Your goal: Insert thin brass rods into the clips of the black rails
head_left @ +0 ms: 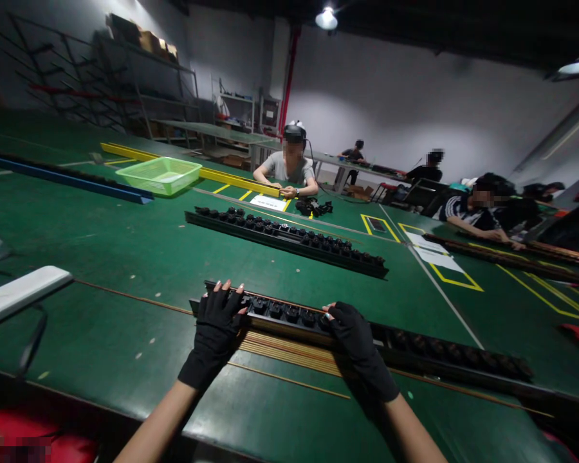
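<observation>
A long black channel [289, 325] with a row of black round parts [292, 314] in it lies across the table in front of me. My left hand [219, 328], in a black fingerless glove, rests over the channel's left end with its fingers stretched out. A thin copper-coloured rod [284, 302] runs along the channel's far edge between my hands. My right hand [354, 337], gloved the same way, has its fingers curled, with thumb and forefinger closed at the rod. Several brass-coloured rods [294, 355] lie side by side below the channel, partly under my right hand.
A second black channel [289, 238] with similar parts lies farther back. A green basket [159, 177] and a blue rail [77, 180] are at left, near a white bar-shaped object [22, 292]. Across the table, a co-worker [289, 164] holds a yellow rail [241, 181].
</observation>
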Demonstrator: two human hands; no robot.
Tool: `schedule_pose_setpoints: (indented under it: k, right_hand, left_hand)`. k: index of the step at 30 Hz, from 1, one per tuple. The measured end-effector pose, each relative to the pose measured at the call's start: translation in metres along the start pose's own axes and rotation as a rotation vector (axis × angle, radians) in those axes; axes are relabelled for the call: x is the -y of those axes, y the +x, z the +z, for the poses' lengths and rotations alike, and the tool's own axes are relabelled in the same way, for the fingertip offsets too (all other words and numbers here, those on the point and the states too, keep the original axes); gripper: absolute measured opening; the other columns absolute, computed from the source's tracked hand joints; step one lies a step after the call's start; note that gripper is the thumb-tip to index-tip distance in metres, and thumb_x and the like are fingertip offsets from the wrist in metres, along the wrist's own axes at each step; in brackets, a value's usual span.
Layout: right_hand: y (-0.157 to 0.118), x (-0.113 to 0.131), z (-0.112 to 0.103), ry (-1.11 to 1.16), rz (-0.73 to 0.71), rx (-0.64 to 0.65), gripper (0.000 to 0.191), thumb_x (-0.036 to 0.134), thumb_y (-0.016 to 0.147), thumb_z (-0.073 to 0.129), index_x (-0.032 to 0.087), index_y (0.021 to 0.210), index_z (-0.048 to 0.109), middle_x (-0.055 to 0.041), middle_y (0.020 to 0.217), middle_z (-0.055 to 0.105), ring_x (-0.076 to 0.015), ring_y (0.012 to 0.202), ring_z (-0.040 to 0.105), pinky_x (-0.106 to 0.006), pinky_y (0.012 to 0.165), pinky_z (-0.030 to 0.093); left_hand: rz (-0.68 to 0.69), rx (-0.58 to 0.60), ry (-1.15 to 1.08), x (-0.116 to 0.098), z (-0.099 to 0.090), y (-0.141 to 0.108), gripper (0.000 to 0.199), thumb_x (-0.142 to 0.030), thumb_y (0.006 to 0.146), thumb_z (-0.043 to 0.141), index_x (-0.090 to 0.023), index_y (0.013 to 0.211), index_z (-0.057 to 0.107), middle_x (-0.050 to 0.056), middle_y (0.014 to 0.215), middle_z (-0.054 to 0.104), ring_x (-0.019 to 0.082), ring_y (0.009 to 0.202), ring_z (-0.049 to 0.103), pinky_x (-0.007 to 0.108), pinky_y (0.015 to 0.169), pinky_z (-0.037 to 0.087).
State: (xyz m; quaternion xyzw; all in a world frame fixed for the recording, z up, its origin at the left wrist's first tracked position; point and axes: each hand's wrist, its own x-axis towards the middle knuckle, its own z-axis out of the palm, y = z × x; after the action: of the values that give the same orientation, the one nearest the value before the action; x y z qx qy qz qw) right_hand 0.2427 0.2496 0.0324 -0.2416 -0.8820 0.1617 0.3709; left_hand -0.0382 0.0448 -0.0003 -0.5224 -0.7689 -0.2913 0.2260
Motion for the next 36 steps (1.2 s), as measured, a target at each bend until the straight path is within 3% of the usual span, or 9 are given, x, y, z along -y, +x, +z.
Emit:
schedule_pose_setpoints:
  k: [8, 11, 15, 24, 36]
  right_hand:
    - [-0.019, -0.008, -0.024, 0.013, 0.157, -0.127, 0.026, 0.039, 0.097, 0.055, 0.022, 0.101, 0.074, -0.0101, 0.104, 0.075, -0.0238, 0.094, 0.068, -0.044, 0.092, 0.054]
    - [-0.031, -0.020, -0.031, 0.007, 0.213, -0.238, 0.031, 0.040, 0.098, 0.050, 0.020, 0.106, 0.072, -0.0119, 0.108, 0.073, -0.0248, 0.099, 0.067, -0.048, 0.095, 0.052]
    - [-0.048, -0.035, -0.037, -0.089, 0.189, -0.333, 0.033, 0.035, 0.098, 0.045, 0.018, 0.112, 0.069, -0.0140, 0.113, 0.072, -0.0260, 0.106, 0.065, -0.052, 0.098, 0.050]
    - [-0.073, -0.046, -0.028, -0.345, 0.074, -0.284, 0.040, 0.017, 0.095, 0.040, 0.021, 0.125, 0.067, -0.0127, 0.123, 0.070, -0.0257, 0.119, 0.061, -0.053, 0.102, 0.049]
    - [-0.071, -0.046, -0.019, -0.401, 0.026, -0.341, 0.038, 0.012, 0.095, 0.041, 0.018, 0.119, 0.071, -0.0140, 0.114, 0.072, -0.0256, 0.109, 0.064, -0.049, 0.097, 0.052]
  left_hand:
    - [-0.034, -0.021, 0.052, 0.002, 0.005, 0.001, 0.053, -0.029, 0.095, 0.052, -0.025, 0.148, 0.047, 0.018, 0.153, 0.046, 0.037, 0.148, 0.032, 0.062, 0.115, 0.027]
    - [-0.044, -0.017, 0.045, 0.001, 0.004, 0.001, 0.050, -0.029, 0.095, 0.052, -0.021, 0.144, 0.051, 0.019, 0.153, 0.045, 0.037, 0.149, 0.030, 0.061, 0.116, 0.026]
    - [-0.017, -0.015, 0.032, 0.000, 0.001, 0.002, 0.053, -0.029, 0.094, 0.053, -0.021, 0.146, 0.048, 0.019, 0.154, 0.043, 0.038, 0.149, 0.027, 0.062, 0.117, 0.023]
    - [-0.024, -0.038, 0.023, -0.001, 0.003, 0.003, 0.058, -0.029, 0.093, 0.053, -0.026, 0.150, 0.042, 0.018, 0.157, 0.039, 0.041, 0.149, 0.027, 0.066, 0.116, 0.023]
    - [-0.027, -0.041, 0.040, -0.001, 0.001, 0.004, 0.056, -0.027, 0.094, 0.052, -0.026, 0.149, 0.041, 0.019, 0.157, 0.039, 0.040, 0.149, 0.027, 0.065, 0.114, 0.027]
